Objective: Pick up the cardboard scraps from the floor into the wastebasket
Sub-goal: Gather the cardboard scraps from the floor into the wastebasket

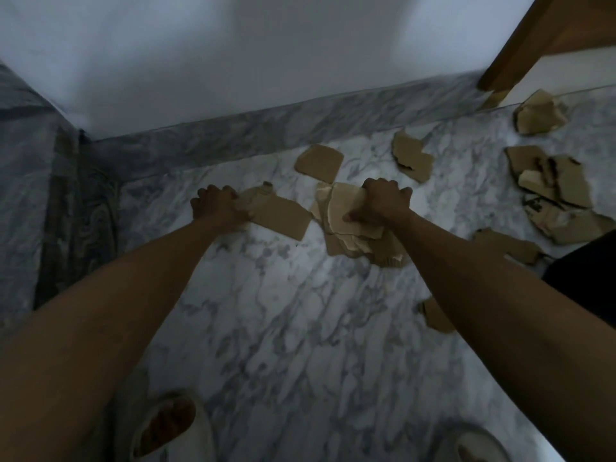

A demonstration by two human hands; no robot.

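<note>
Left hand (220, 208) grips a flat cardboard piece (278, 216) at its left edge, right hand (380, 203) clutches a torn stack (350, 225), loose scraps (413, 158) beyond and right, bare marble floor (283, 328) nearer

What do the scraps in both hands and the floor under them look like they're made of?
The scrap under the left hand looks like plain brown cardboard, matte, with ragged torn edges. The bundle in the right hand looks the same, with paler torn layers showing. The floor looks like polished white marble with grey veins, or a marble-look tile.
</note>
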